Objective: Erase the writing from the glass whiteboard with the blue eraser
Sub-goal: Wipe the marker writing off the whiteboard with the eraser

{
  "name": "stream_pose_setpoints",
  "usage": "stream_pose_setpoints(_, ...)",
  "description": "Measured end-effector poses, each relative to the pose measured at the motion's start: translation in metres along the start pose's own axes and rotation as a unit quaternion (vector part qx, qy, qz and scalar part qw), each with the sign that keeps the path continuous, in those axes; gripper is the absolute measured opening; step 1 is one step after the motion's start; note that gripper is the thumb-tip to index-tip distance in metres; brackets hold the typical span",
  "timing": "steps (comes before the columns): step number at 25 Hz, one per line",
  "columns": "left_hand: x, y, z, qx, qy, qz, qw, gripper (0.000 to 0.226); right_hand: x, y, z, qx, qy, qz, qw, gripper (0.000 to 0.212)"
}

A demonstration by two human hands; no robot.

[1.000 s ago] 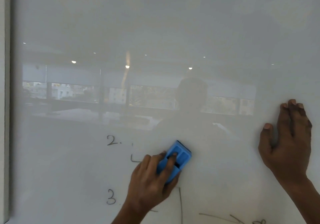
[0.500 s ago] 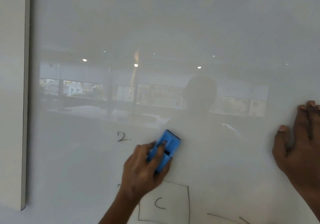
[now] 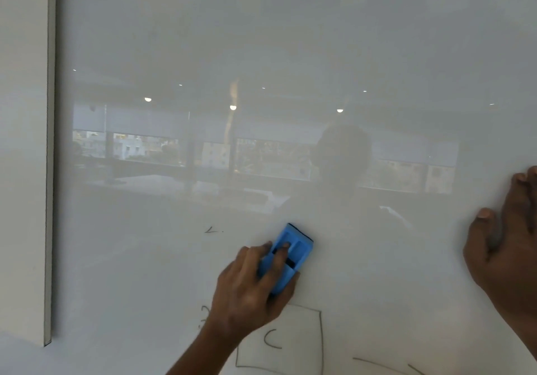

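Observation:
The glass whiteboard [image 3: 290,40] fills the view. My left hand [image 3: 247,290] presses the blue eraser [image 3: 287,255] flat on the glass, low in the middle. Left of the eraser a faint remnant of the "2." [image 3: 213,230] is left. Below my hand a drawn box [image 3: 316,342] holds a letter "C" [image 3: 271,339], and part of a "3" [image 3: 205,313] shows beside my wrist. An arrow line [image 3: 386,366] runs along the bottom right. My right hand [image 3: 508,246] lies flat and open on the glass at the right edge.
The board's left edge [image 3: 50,171] meets a pale wall panel [image 3: 23,142]. The glass reflects ceiling lights, windows and a person's silhouette.
My left hand wiped the eraser over the "2.", leaving only a faint trace of it. The marks under the "2." are gone. The view shifted left and down, so the boxed "C" shows.

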State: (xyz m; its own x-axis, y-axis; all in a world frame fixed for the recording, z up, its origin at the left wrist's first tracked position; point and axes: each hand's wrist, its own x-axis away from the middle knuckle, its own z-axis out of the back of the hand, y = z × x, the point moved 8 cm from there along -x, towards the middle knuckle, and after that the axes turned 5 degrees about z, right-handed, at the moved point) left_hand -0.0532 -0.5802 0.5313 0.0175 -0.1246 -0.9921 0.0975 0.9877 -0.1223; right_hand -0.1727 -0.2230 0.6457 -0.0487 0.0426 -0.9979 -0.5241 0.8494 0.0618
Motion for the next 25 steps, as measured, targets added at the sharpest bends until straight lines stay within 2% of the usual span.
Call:
stream_pose_setpoints(1,-0.002,0.003,-0.002,0.014,-0.007,-0.029,0.999,0.056,0.000,0.001,-0.001,-0.004,-0.002,0.003,1.000,0.064)
stream_pose_setpoints(3,-0.008,-0.026,0.006,-0.008,0.017,0.007,1.000,0.053,0.000,0.002,-0.001,-0.006,-0.004,0.013,1.000,0.064)
stream_pose_setpoints(5,-0.006,-0.084,0.024,-0.056,0.069,0.166,0.982,0.054,-0.001,0.002,0.001,0.005,-0.007,0.022,1.000,0.064)
stream_pose_setpoints(7,0.004,-0.143,0.041,-0.061,0.099,0.355,0.927,0.064,-0.004,-0.002,0.003,0.016,-0.007,0.026,1.000,0.063)
stream_pose_setpoints(9,0.011,-0.169,0.044,-0.041,0.093,0.463,0.880,0.072,-0.004,-0.005,0.005,0.024,0.000,0.022,0.999,0.061)
stream_pose_setpoints(10,0.011,-0.165,0.042,-0.040,0.088,0.473,0.876,0.071,-0.004,-0.005,0.004,0.025,0.003,0.019,1.000,0.061)
stream_pose_setpoints(11,0.008,-0.151,0.037,-0.039,0.083,0.450,0.888,0.068,-0.002,-0.004,0.003,0.024,0.003,0.015,1.000,0.061)
stream_pose_setpoints(13,0.000,-0.094,0.023,-0.024,0.075,0.342,0.936,0.058,-0.001,-0.002,-0.001,0.017,-0.003,0.007,1.000,0.063)
stream_pose_setpoints(15,-0.005,-0.031,0.009,-0.002,0.054,0.192,0.980,0.053,0.000,0.000,-0.002,0.017,-0.005,0.008,1.000,0.063)
stream_pose_setpoints(17,-0.011,-0.005,0.000,0.015,0.029,0.099,0.995,0.053,-0.003,-0.003,0.002,0.017,0.003,0.022,1.000,0.061)
stream_pose_setpoints(19,-0.013,-0.007,0.005,-0.006,0.031,0.062,0.998,0.053,-0.004,-0.007,0.008,0.017,0.027,0.036,0.999,0.059)
stream_pose_setpoints(20,-0.009,-0.019,0.006,-0.018,0.037,0.062,0.997,0.050,-0.004,-0.007,0.011,0.023,0.034,0.036,0.999,0.058)
stream_pose_setpoints(22,0.007,-0.070,0.021,-0.053,0.062,0.151,0.985,0.046,-0.004,-0.010,0.010,0.020,0.033,0.040,0.998,0.059)
stream_pose_setpoints(24,0.032,-0.132,0.018,-0.023,0.047,0.316,0.947,0.050,-0.003,-0.008,0.010,0.028,0.033,0.025,0.999,0.059)
stream_pose_setpoints(25,0.039,-0.149,0.009,0.012,0.013,0.377,0.926,0.058,-0.004,-0.008,0.009,0.030,0.034,0.020,0.999,0.059)
